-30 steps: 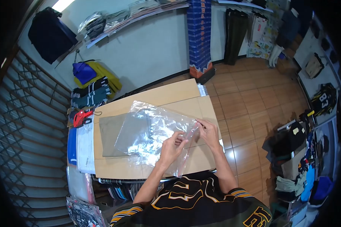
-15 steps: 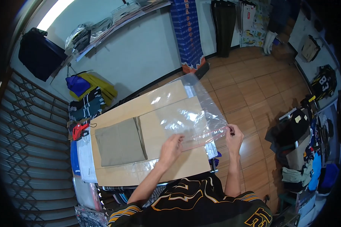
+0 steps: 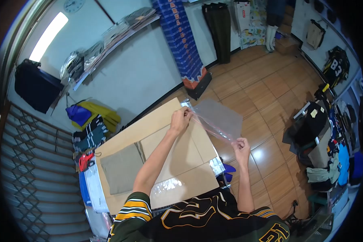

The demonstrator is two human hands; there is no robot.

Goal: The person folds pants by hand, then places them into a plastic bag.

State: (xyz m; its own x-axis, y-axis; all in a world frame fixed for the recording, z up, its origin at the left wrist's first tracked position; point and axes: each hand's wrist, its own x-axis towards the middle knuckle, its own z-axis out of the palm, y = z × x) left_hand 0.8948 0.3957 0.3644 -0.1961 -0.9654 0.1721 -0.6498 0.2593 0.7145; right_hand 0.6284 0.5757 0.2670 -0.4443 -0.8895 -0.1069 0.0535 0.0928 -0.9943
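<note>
1. Beyond the right-hand edge of the surface (image 3: 185, 150), in the head view, a clear plastic bag (image 3: 220, 119) spans the gap between the left hand (image 3: 181, 119) and the right hand (image 3: 241, 150), above the tiled floor (image 3: 270, 109).
2. From where I stand, the left hand has its fingers pinched on one end of the bag's reddish edge, and the right hand is pinched closed on the other end.
3. I'd judge the bag very light, limp and slippery, quick to crease or catch air, so the two ends of that edge look the sensible places to hold.
4. On the surface lies a folded khaki garment (image 3: 122, 167), probably soft, best lifted flat from underneath; a red tool (image 3: 84, 162) sits to its left.
5. As for containers, floor tiles show through the bag, and I make out no contents. Along the wall shelf (image 3: 117, 50), clear packets (image 3: 127, 25) seem to hold folded cloth.
</note>
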